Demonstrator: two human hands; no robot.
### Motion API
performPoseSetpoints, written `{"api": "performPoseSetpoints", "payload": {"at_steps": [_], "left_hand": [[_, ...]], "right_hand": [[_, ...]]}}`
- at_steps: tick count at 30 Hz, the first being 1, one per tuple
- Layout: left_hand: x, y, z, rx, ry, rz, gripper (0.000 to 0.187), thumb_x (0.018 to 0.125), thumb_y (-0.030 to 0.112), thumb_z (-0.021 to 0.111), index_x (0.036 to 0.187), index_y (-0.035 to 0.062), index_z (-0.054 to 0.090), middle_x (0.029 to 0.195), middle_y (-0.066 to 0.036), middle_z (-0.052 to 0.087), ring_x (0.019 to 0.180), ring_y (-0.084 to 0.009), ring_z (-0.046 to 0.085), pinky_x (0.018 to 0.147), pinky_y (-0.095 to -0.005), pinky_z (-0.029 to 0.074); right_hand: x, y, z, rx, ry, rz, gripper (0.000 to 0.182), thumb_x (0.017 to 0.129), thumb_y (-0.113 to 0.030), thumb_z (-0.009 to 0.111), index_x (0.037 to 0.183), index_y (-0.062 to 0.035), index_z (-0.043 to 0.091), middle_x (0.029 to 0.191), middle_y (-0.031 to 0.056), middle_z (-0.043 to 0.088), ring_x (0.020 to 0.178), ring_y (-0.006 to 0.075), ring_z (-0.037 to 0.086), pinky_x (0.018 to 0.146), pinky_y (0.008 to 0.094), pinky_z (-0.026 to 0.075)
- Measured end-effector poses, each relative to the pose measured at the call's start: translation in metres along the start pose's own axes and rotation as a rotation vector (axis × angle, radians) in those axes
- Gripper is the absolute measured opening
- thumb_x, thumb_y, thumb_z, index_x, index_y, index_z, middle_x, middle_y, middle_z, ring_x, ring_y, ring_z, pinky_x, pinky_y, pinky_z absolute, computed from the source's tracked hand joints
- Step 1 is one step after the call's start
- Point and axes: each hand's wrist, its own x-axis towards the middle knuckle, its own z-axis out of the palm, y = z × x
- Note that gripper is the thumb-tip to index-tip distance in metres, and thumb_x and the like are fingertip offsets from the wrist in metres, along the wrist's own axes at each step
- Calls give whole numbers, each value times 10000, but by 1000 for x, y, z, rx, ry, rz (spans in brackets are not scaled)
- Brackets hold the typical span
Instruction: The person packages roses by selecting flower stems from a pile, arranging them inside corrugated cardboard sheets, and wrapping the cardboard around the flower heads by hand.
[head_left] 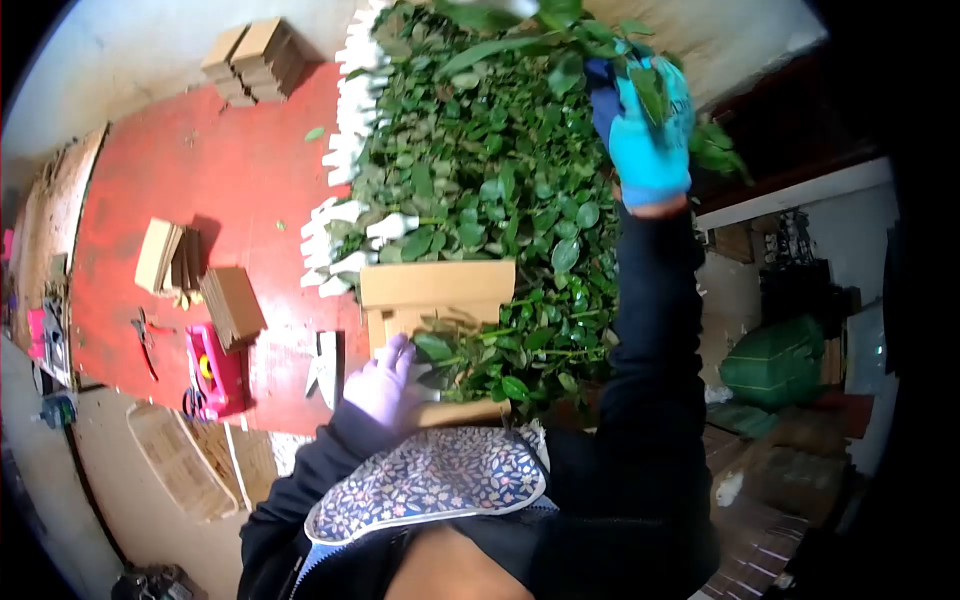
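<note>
My right hand (652,135), in a bright blue glove, is raised at the far right end of a big pile of leafy flower stems (480,150). Its fingers are closed round a leafy stem (560,40) that stretches left along the top edge of the view. White sleeves (345,150) cover the heads at the pile's left side. Lower down, my left hand (378,388), in a lavender glove, lies with fingers stretched out at the left edge of a folded cardboard sheet (437,284). Several green stems (520,345) rest on that cardboard, beside the fingers.
On the red table (250,160) stand stacked cardboard pieces (255,60) and smaller cardboard bundles (170,257). Pruning shears (146,340), a pink tape dispenser (214,370) and scissors (322,370) lie near its front edge. A green wrapped bundle (775,360) sits at right.
</note>
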Motion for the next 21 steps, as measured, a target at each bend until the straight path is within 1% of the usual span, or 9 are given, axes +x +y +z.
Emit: {"api": "performPoseSetpoints", "payload": {"at_steps": [2, 4, 5, 7, 9, 11, 13, 17, 21], "left_hand": [[-2, -2, 1, -22, -22, 6, 746, 692, 268, 791, 1345, 91, 477, 1346, -82, 496, 877, -316, 663, 750, -412, 554], [0, -6, 3, -71, -69, 10, 629, 763, 254, 703, 1323, 54, 496, 1346, -111, 492, 939, -300, 634, 757, -420, 527], [-1, -10, 7, -108, -6, 42, 619, 755, 250, 708, 1309, 63, 506, 1333, -106, 505, 925, -295, 636, 743, -421, 526], [-3, -12, 8, -125, -32, 36, 586, 757, 228, 708, 1289, 68, 521, 1328, -105, 510, 926, -290, 637, 744, -415, 531], [-5, -12, 6, -148, -1, 29, 577, 759, 219, 709, 1285, 69, 525, 1328, -104, 510, 930, -288, 636, 749, -412, 534], [-5, -12, 7, -161, 14, 38, 567, 762, 210, 709, 1280, 69, 529, 1328, -104, 510, 934, -286, 635, 753, -409, 537], [-4, -11, 9, -135, -31, 24, 621, 741, 189, 738, 1304, 61, 511, 1349, -157, 510, 998, -340, 628, 833, -429, 521], [0, -14, 11, -134, 47, 72, 574, 765, 224, 728, 1280, 69, 527, 1418, -98, 436, 982, -292, 624, 738, -399, 546], [6, -23, 3, -136, -96, 70, 612, 755, 260, 763, 1295, 127, 508, 1507, -147, 347, 996, -303, 635, 730, -400, 564]], "right_hand": [[-15, -48, -28, -52, -140, -180, 251, 795, -196, 694, 1016, -100, 623, 912, 87, 602, 881, 273, 606, 770, 440, 473], [-37, -90, -41, 57, -513, -275, 229, 793, -188, 646, 1009, -120, 612, 854, 54, 580, 800, 238, 612, 734, 431, 467], [-52, -105, -45, 116, -829, -381, 215, 791, -177, 619, 1000, -131, 608, 825, 36, 565, 765, 222, 609, 719, 424, 463], [-107, -131, -46, 197, -893, -425, 194, 779, -140, 593, 973, -136, 597, 790, 20, 546, 723, 218, 603, 699, 408, 461], [-157, -136, -40, 311, -1095, -417, 164, 783, -137, 593, 947, -128, 587, 793, 30, 560, 712, 239, 614, 683, 400, 472], [-189, -137, -35, 325, -1140, -337, 229, 736, -130, 645, 959, -123, 595, 797, 59, 577, 696, 267, 618, 603, 414, 487], [-207, -139, -30, 268, -1252, -281, 207, 750, -126, 645, 951, -113, 600, 831, 76, 618, 717, 283, 644, 639, 426, 508], [-214, -129, -14, 376, -1301, -253, 192, 748, -110, 636, 939, -101, 619, 837, 105, 639, 728, 314, 656, 646, 438, 520], [-221, -130, -8, 387, -1327, -249, 168, 790, -126, 598, 955, -103, 621, 861, 109, 667, 756, 318, 674, 652, 454, 527]]}}
